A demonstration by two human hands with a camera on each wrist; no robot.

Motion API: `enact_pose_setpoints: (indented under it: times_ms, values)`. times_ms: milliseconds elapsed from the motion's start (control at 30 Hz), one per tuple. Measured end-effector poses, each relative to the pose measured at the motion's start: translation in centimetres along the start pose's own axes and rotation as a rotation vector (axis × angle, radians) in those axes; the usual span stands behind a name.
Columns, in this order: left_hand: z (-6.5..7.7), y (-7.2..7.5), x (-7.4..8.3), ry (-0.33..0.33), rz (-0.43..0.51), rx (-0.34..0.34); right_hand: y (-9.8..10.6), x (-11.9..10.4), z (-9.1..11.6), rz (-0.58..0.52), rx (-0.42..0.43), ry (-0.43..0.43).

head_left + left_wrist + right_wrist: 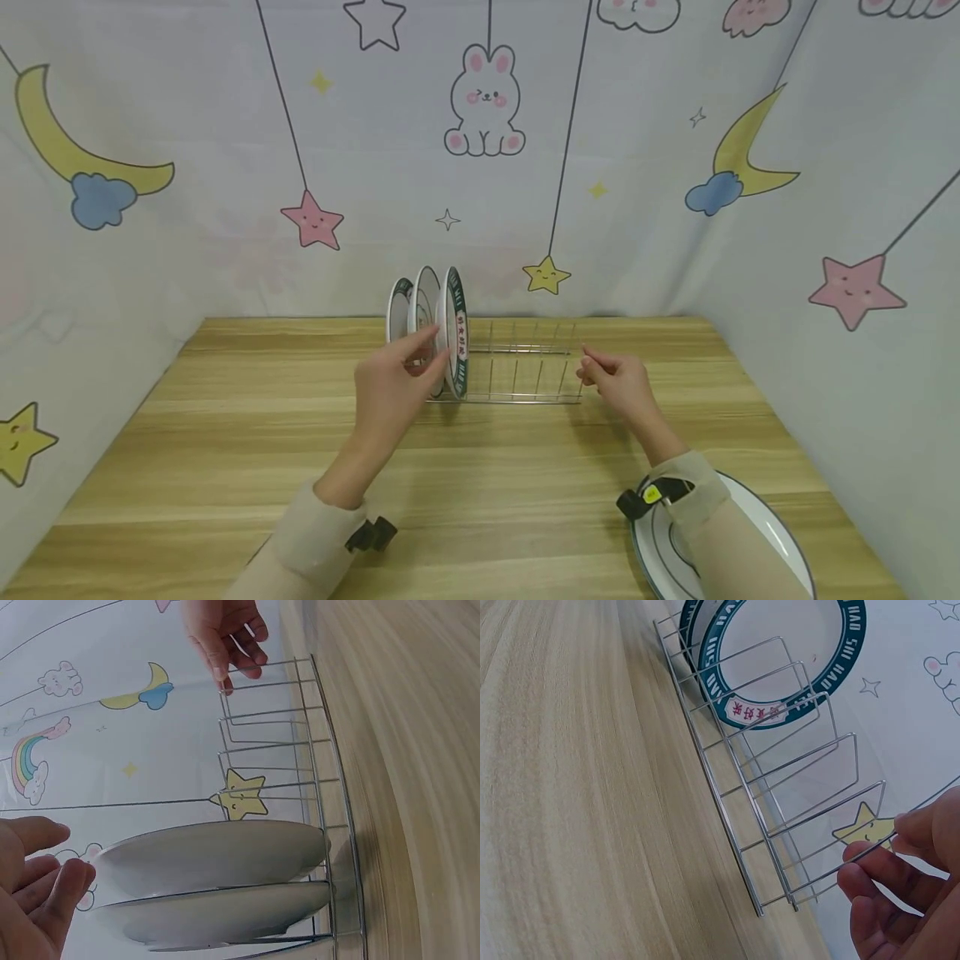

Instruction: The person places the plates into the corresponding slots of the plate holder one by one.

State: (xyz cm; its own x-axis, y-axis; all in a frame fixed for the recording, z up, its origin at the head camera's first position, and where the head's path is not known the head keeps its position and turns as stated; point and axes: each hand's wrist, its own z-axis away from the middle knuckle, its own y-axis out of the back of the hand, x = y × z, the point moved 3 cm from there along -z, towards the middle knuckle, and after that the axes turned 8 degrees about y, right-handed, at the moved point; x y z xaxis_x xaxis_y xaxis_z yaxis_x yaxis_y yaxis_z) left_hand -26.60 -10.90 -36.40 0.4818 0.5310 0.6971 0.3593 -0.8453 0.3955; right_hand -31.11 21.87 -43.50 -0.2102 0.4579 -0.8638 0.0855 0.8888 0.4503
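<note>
A wire dish rack point(525, 402) stands on the table with several slots. Three plates stand upright in its left part; the rightmost plate point(458, 333) has a green rim with lettering. My left hand point(390, 387) is at the near edge of these plates, thumb and fingers spread apart. In the left wrist view a gap shows between that hand point(37, 892) and the pale underside of a plate point(217, 859). With thumb and fingertips, my right hand point(622, 387) pinches the end wire of the rack at its right side, seen close in the right wrist view.
A large white plate point(776, 533) with a dark rim lies flat at the front right, partly under my right forearm. Behind the wooden table point(247, 433) hangs a white backdrop point(390, 150) printed with stars, moons and a rabbit.
</note>
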Motion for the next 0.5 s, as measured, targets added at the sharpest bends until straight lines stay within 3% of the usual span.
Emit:
enact_pose_setpoints:
  times_ms: [133,267,500]
  values:
    - [0.2,0.5,0.0,0.111,0.132,-0.067,0.0,0.1,0.0,0.004,-0.003,-0.006]
    - [0.4,1.1,0.0,0.179,0.205,-0.103,0.1,0.2,-0.1,0.002,-0.006,-0.011]
    - [0.5,2.6,-0.8,0.254,0.267,-0.074,0.0,0.3,-0.1,0.002,-0.008,-0.016]
